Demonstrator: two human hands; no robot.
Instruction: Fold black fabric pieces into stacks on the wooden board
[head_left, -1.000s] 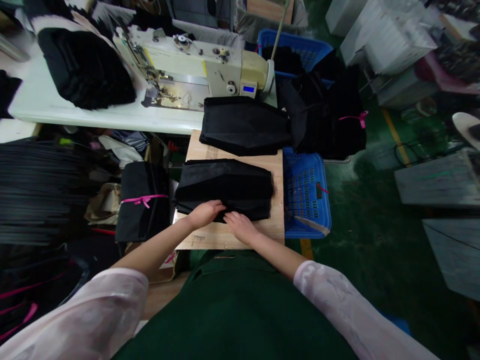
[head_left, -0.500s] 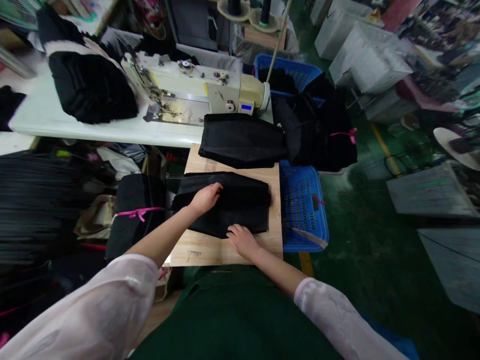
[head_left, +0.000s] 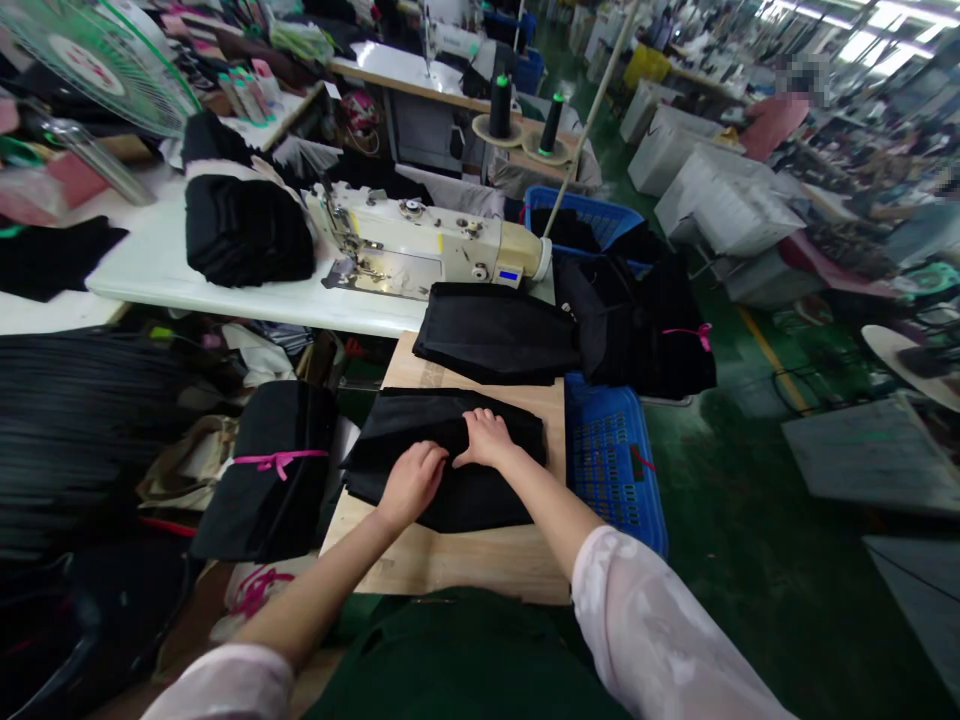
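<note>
Cloth (head_left: 465, 497), black and folded, lies on the desk (head_left: 465, 562) beneath both hands: left hand (head_left: 411, 482) flat and open; right hand (head_left: 487, 438) at its 2 o'clock, fingers curled, grip unclear.

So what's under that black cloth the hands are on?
A light wooden board lies under the folded black cloth; its bare edges show in front and at the right. The left hand and right hand rest on top. Anything between the layers is covered.
</note>
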